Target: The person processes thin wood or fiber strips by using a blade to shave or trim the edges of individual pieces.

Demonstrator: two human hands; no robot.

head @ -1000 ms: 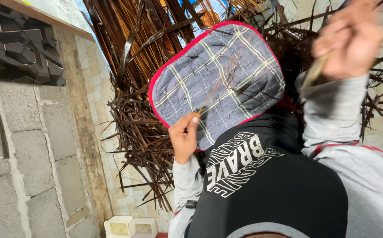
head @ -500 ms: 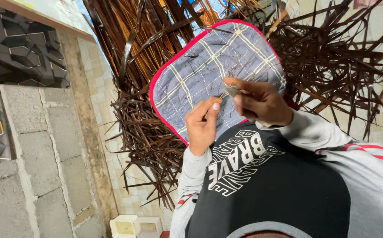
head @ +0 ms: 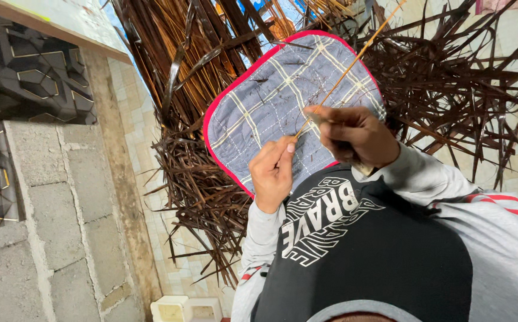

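- Over the lap, on a blue checked cushion [head: 283, 101] with red piping: a thin tan stick [head: 348, 65] is lying slantwise, its lower end at the hands, its upper end running past the cushion's far edge toward the top of the view.
- Left hand [head: 274, 173]: closed, thumb and forefinger pinching the stick's lower end.
- Right hand [head: 357, 134]: closed around a small pale tool [head: 317, 121], seemingly a blade, pressing at the stick just above the left fingertips.
- Handling note, as a judgement: the pinch is best staying firm and low, the tool travelling away from the left fingers along the stick in shallow passes, the cushion taking the pressure beneath.
- Surroundings: dark dried leaf strips [head: 461, 83] are fanning out around the cushion over a tiled floor [head: 151, 197]; a grey block wall [head: 38, 209] is standing at the left.
- Change from half a second ago: the stick is now showing at full length, the right hand is sitting a little farther from the left, and both hands are remaining over the cushion's near edge.
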